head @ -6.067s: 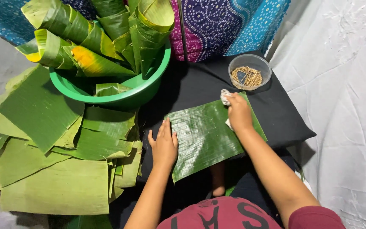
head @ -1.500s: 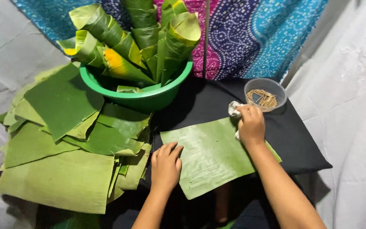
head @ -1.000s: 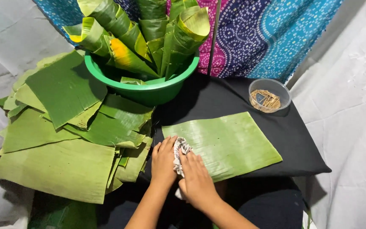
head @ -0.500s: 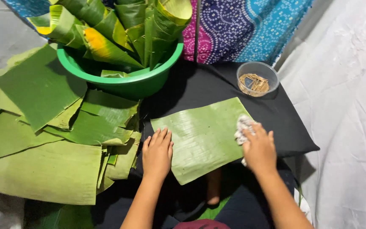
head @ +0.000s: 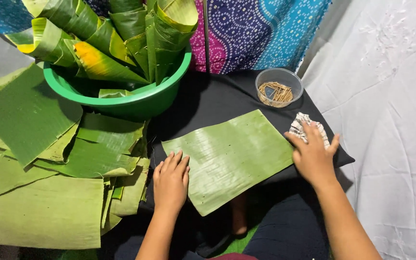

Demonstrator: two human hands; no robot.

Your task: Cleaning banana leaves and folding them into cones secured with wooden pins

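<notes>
Leaf piece first, in the head view: a cut rectangle of banana leaf [head: 229,156] lies flat on the black cloth-covered worktop [head: 217,98], its long axis running from lower left up to upper right. It sits between the two hands. The left hand [head: 171,179] rests palm down on the leaf's near left corner, fingers [head: 181,162] together and pointing away from the body, pinning that edge. The right hand [head: 312,155] lies just off the leaf's right end, palm down on a small striped rag [head: 298,126], fingers slightly spread and pressed over it rather than closed around it. From that hand the leaf lies to the left, touching or nearly so. Both forearms reach in from the bottom edge. Behind stand a green basin [head: 136,101] holding rolled leaf cones [head: 136,33], a clear bowl of small sticks [head: 278,87], and, at left, a heap of cut leaves [head: 30,159].
</notes>
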